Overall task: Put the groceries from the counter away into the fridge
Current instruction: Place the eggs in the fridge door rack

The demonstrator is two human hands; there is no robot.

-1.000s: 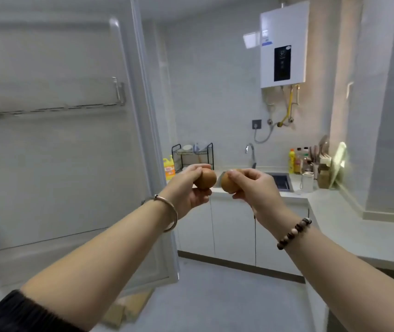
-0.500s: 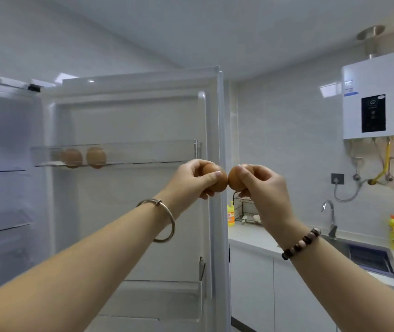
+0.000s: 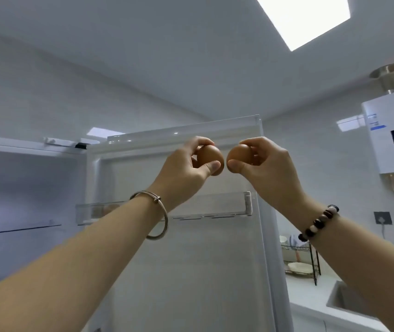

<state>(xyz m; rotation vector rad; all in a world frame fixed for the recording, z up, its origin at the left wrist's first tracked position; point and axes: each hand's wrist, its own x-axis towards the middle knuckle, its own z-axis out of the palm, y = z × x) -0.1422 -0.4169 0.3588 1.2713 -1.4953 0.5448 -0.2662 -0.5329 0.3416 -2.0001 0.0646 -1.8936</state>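
My left hand (image 3: 186, 166) grips a brown egg (image 3: 209, 155) between thumb and fingers. My right hand (image 3: 263, 164) holds a second brown egg (image 3: 239, 153) the same way, and the two eggs nearly touch. Both hands are raised in front of the open fridge door (image 3: 191, 271), above its clear top door shelf (image 3: 215, 207). Behind my left forearm, two more eggs (image 3: 105, 209) sit at the left end of that shelf. The fridge interior (image 3: 23, 200) lies to the left with a glass shelf.
A white water heater (image 3: 392, 135) hangs on the right wall. Below it are a dish rack (image 3: 299, 257), the counter (image 3: 311, 295) and a sink (image 3: 349, 300). A ceiling light panel (image 3: 303, 17) glows overhead.
The view has swung left and tilted up from the kitchen counter to the top of the fridge door. Both hands have risen, each still holding its egg.
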